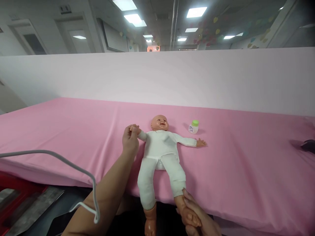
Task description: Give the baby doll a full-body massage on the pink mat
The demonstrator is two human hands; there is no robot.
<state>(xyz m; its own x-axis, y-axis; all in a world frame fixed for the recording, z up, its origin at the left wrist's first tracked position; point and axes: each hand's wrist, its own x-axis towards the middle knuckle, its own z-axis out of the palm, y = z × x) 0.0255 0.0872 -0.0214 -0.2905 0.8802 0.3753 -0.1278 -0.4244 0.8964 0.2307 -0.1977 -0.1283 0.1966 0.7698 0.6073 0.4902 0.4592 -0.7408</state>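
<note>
A baby doll (161, 144) with a white cloth body lies face up on the pink sheet (233, 164), its lower legs reaching past the front edge. My left hand (131, 139) is closed around the doll's hand on the left side of the view. The doll's foot on the right side rests in my right hand (200, 216), with the thumb along the ankle and the other fingers partly hidden beneath. The doll's other arm stretches out to the right, and its other foot hangs free. Near its head stands a small clear jar (193, 127) with a green lid.
A white panel (157, 77) with glass above it borders the far side. A grey cable (61, 159) loops across the lower left, in front of my left forearm. Red framing (17, 193) shows at lower left, and a dark object (308, 146) lies at the right edge.
</note>
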